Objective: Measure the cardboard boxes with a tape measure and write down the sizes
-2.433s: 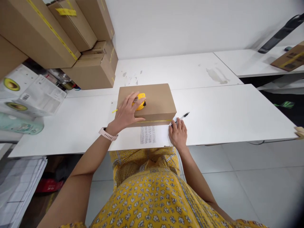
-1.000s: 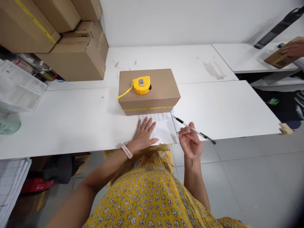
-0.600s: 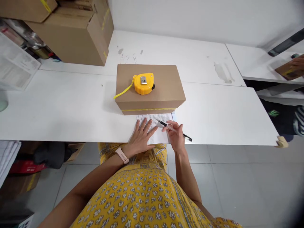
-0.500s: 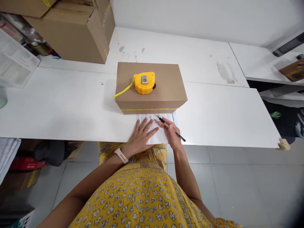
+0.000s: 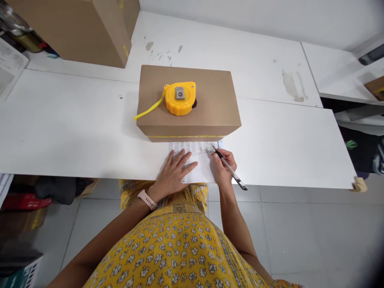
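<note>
My left hand lies flat with fingers spread on the left part of a sheet of paper covered in columns of small handwriting. Between the fingers of my right hand is a pen with a black grip, its tip at the upper right of the sheet. Just beyond the paper stands a closed cardboard box, which hides the sheet's far end. On top of the box rests a yellow tape measure with a yellow wrist strap hanging to the left.
A white table runs across the view, its front edge close to my body. Larger cardboard boxes stand at the back left, beside some bottles. A beige corner guard sits on the table's right corner. Dark items lie on shelves at the right.
My right hand and the pen have moved right across the sheet, to its upper right part. My left hand stays flat on the paper. The camera view has shifted slightly.
</note>
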The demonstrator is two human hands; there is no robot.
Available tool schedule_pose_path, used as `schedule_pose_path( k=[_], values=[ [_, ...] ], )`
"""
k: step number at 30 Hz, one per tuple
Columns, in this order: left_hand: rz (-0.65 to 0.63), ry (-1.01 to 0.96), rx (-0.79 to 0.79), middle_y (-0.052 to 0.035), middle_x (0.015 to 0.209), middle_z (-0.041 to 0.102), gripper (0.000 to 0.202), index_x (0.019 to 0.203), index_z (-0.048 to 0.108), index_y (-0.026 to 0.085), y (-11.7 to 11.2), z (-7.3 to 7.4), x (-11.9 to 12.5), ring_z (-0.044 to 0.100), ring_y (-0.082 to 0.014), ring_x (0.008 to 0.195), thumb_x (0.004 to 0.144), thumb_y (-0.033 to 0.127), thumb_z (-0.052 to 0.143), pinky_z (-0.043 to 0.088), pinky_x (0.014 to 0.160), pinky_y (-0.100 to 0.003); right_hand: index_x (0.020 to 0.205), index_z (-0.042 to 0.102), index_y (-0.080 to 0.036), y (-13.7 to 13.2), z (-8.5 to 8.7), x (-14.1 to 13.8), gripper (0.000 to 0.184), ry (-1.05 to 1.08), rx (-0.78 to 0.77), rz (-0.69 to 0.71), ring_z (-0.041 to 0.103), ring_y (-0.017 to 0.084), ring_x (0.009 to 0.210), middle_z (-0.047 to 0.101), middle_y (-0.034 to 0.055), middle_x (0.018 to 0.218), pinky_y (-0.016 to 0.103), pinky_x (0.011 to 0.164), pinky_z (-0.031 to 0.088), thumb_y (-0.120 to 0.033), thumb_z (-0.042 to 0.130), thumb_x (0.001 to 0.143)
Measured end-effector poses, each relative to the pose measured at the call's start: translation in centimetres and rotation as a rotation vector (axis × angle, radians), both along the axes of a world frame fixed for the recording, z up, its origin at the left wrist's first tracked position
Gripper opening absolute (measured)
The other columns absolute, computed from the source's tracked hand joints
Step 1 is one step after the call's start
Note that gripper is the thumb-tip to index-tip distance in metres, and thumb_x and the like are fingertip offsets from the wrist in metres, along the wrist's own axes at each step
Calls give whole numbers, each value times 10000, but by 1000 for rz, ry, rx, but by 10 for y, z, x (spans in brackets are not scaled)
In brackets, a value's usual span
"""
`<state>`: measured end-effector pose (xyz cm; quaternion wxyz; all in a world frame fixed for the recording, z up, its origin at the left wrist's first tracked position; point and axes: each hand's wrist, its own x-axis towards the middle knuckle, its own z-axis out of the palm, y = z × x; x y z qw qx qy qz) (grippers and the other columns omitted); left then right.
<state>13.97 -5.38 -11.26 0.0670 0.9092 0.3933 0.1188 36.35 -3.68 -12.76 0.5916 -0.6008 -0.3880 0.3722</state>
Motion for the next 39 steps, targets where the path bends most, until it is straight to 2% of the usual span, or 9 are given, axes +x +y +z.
schedule_pose_path(
  k=[6,11,24,27,30,32,35,39],
  values=[
    [5,-6,25,-164,1646,404,735,1530,443,249,0,-1,0,331,-393,1546,930,610,663,221,1261,-663,796,578,-214,-1,3,-3,242,73,41,-226,461,112,676,493,-44,744,277,665,374,-417,660,900],
    [4,-8,25,-160,1639,418,745,1527,432,257,0,0,0,343,-392,1542,916,598,686,236,1256,-661,784,554,-216,0,5,-3,212,112,50,-314,384,104,646,440,-53,743,278,640,328,-380,653,877],
    [13,-35,48,-149,1646,403,738,1524,437,261,-1,-6,-1,315,-375,1555,915,595,684,210,1272,-647,836,573,-216,2,5,-3,206,117,30,-320,402,106,636,458,-60,722,270,628,335,-402,656,867],
    [7,-45,43,-160,1642,409,712,1525,455,249,-1,-5,-1,322,-388,1547,928,566,681,226,1261,-659,897,613,-215,0,8,-5,223,38,-8,-259,498,122,696,543,-37,778,280,681,406,-427,675,871],
    [3,-48,33,-169,1647,400,691,1524,476,238,-1,-4,-1,316,-400,1547,940,554,669,219,1258,-671,927,642,-220,-1,11,-11,274,-29,-75,-65,589,157,771,648,2,853,310,730,468,-462,739,843],
    [1,-53,31,-172,1646,401,678,1517,493,230,-1,-3,-1,317,-402,1545,943,547,665,216,1257,-674,898,638,-227,-2,12,-14,283,-61,-115,78,599,165,743,667,2,820,316,707,477,-478,753,837],
    [0,-63,40,-174,1631,426,640,1483,533,212,-1,-2,-1,346,-393,1530,946,535,664,233,1257,-663,787,573,-237,-1,12,-18,280,-118,-104,182,510,134,610,567,-42,676,287,603,419,-469,697,883],
    [-18,-71,70,-176,1582,493,606,1434,573,177,-2,-3,-2,416,-373,1486,937,505,684,266,1259,-626,747,498,-246,2,13,-21,275,-186,-47,227,425,115,559,454,-68,630,268,548,357,-414,629,922]
  ],
)
